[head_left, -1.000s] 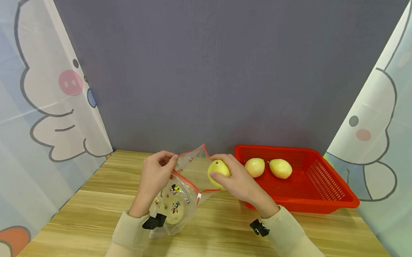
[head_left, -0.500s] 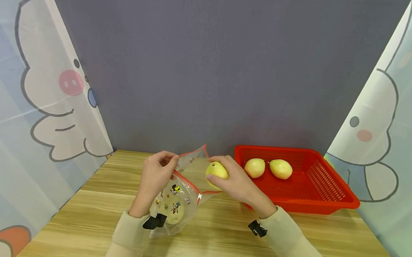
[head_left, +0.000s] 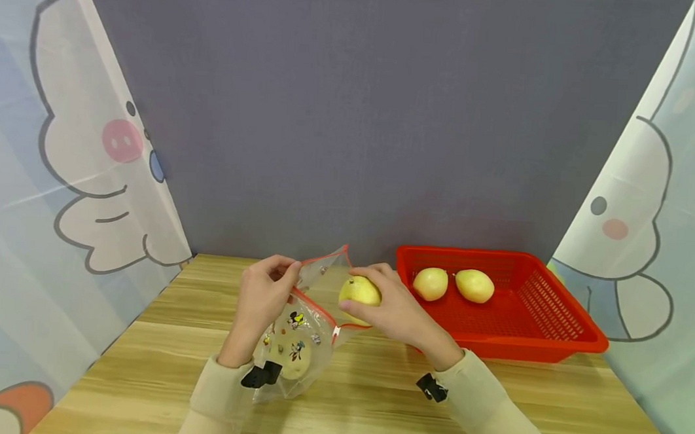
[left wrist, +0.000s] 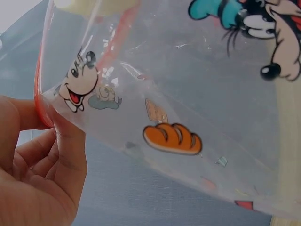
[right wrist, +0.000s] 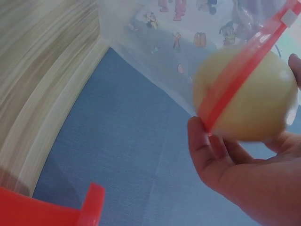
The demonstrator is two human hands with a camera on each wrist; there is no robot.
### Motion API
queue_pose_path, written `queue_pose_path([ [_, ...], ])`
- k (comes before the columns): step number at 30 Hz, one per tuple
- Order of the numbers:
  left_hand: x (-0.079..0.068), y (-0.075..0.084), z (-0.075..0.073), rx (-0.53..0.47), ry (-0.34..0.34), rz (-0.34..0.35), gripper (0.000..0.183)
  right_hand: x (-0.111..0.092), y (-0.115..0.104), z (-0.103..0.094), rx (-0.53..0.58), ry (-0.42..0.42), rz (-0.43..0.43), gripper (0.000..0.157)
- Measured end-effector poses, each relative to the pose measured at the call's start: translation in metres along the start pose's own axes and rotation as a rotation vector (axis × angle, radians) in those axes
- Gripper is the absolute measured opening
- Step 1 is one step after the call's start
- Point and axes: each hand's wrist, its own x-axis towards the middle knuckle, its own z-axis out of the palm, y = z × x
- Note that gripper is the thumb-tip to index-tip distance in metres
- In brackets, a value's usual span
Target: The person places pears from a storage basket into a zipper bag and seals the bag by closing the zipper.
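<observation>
Nearest, a clear zip bag (head_left: 324, 348) with a pale fruit (head_left: 297, 366) inside has its red rim pinched by the left hand (head_left: 262, 299); at its open mouth, the right hand (head_left: 394, 307) curls round a yellow fruit (head_left: 358, 292). Bagging this held fruit seems the step underway, calling for a steady rim, then loosened right fingers. Beyond, rightward, a red basket (head_left: 511, 348) holds two more fruits (head_left: 475, 286).

Two hands (head_left: 263, 298) (head_left: 393, 304), one bag (head_left: 321, 324) and one basket (head_left: 546, 303) are shown. One fruit (head_left: 360, 291) is counted at lower centre, two fruits (head_left: 430, 284) (head_left: 474, 286) at lower right, at least one in the bag.
</observation>
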Motion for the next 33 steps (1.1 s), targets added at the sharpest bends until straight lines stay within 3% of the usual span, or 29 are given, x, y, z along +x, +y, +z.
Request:
queue_pose_path([
  [9, 0.0, 0.0, 0.002, 0.006, -0.007, 0.015, 0.017, 0.002, 0.002, 0.0, 0.053, 0.019, -0.039, 0.037],
  [16, 0.0, 0.0, 0.001, 0.016, 0.008, 0.017, 0.016, 0.002, 0.003, -0.001, 0.033, -0.004, -0.075, 0.036],
  [23, 0.002, 0.002, 0.0, 0.021, 0.01, 0.011, 0.015, 0.003, 0.001, -0.007, -0.021, -0.06, -0.101, 0.04],
  [33, 0.001, 0.002, 0.0, 0.028, 0.005, 0.013, 0.014, 0.004, 0.004, -0.02, -0.197, -0.078, -0.076, 0.037],
])
